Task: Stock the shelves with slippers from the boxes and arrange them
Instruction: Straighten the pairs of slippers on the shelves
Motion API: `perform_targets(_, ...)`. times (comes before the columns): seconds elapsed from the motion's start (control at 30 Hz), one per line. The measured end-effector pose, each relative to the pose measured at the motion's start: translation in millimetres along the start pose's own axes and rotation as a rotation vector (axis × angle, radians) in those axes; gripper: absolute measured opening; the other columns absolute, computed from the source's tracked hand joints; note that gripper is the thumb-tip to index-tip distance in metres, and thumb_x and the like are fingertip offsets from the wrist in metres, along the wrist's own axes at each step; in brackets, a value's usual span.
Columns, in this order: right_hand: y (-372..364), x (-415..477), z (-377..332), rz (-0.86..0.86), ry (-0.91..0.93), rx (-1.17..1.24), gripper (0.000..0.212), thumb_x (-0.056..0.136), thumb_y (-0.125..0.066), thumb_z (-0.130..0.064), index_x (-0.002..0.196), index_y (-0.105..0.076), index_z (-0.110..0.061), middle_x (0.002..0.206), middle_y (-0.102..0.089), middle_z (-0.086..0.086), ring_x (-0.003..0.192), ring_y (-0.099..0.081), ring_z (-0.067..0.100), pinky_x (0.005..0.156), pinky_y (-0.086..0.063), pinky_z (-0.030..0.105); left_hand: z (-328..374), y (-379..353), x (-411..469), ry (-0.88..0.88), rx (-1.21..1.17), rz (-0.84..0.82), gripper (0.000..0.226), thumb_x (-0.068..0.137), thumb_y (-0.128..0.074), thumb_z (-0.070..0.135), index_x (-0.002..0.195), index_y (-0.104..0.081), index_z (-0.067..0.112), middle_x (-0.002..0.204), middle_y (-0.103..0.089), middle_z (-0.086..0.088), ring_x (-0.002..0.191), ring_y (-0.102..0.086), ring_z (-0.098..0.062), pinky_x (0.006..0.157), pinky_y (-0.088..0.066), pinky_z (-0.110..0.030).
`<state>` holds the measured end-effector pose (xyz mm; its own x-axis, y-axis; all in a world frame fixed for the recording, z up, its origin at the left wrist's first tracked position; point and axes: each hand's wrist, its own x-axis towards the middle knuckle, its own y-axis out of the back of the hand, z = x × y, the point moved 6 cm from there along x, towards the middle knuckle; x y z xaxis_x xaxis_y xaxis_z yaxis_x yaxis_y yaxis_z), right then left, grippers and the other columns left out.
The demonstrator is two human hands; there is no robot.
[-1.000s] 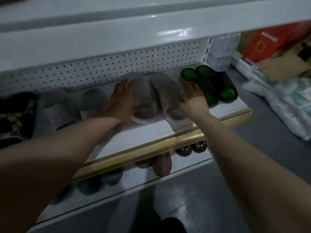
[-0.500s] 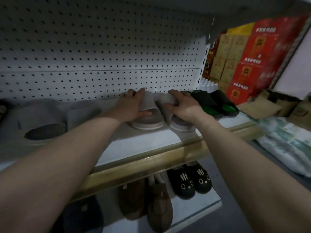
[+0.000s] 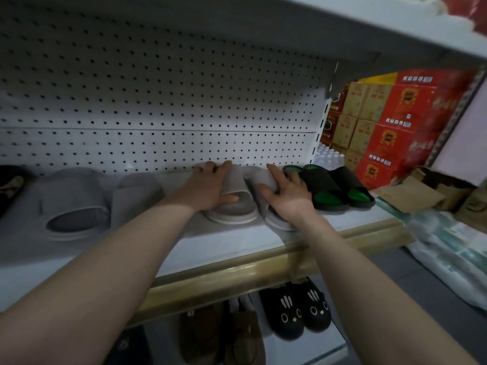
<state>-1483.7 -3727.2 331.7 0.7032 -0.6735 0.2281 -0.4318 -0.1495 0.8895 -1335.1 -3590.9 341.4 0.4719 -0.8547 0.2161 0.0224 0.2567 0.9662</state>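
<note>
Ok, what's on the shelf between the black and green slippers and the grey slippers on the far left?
Head view: another grey pair, one slipper gripped by the left hand, the other by the right hand.

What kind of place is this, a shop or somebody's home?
Probably a small shop or its stockroom: white pegboard shelving carries rows of paired slippers, like the grey slippers and the black and green pair, and stacked red cartons stand beside it.

4 grey slippers, 2 blk-green slides, 2 cat slippers, 2 brown slippers.
</note>
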Motion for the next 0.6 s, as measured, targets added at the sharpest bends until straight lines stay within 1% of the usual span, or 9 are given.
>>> perform_targets(0.17, 2.1, -0.2, 0.5, 0.003, 0.004, 0.007, 0.066, 0.093, -0.042, -0.065, 0.152, -0.018, -0.048, 0.160, -0.021, 0.007, 0.144, -0.022, 0.041, 0.116, -0.024, 0.052, 6.1, -0.2, -10.0, -0.016, -0.006, -0.020, 0.097, 0.079, -0.053, 0.073, 0.152, -0.005, 0.031, 0.149, -0.027, -0.016, 0.131, -0.031, -0.044, 0.109, -0.031, -0.050)
perform_targets(0.43, 2.3, 1.6, 0.8, -0.022, -0.013, 0.015, 0.068, 0.090, -0.043, -0.068, 0.150, -0.020, -0.050, 0.159, -0.022, 0.005, 0.143, -0.024, 0.040, 0.115, -0.026, 0.052, 25.3, -1.8, -27.7, 0.010, -0.021, 0.017, 0.100, 0.080, -0.059, 0.067, 0.153, -0.002, 0.032, 0.151, -0.025, -0.010, 0.131, -0.029, -0.039, 0.108, -0.032, -0.045)
perform_targets(0.5, 2.2, 1.8, 1.1, -0.035, -0.014, 0.020, 0.068, 0.089, -0.044, -0.068, 0.150, -0.020, -0.050, 0.159, -0.021, 0.005, 0.144, -0.024, 0.039, 0.115, -0.027, 0.052, 26.3, -3.2, -28.9, 0.012, -0.056, 0.018, 0.101, 0.081, -0.060, 0.065, 0.153, 0.002, 0.032, 0.154, -0.020, -0.008, 0.136, -0.024, -0.038, 0.112, -0.028, -0.045)
perform_targets(0.6, 1.8, 0.9, 0.7, -0.062, -0.001, 0.068, 0.071, 0.089, -0.047, -0.067, 0.152, -0.019, -0.048, 0.160, -0.018, 0.007, 0.144, -0.028, 0.036, 0.115, -0.031, 0.047, 25.0, -5.9, -32.1, 0.052, -0.158, 0.012, 0.105, 0.080, -0.063, 0.062, 0.153, 0.008, 0.035, 0.161, -0.002, -0.004, 0.146, -0.006, -0.036, 0.117, -0.019, -0.049)
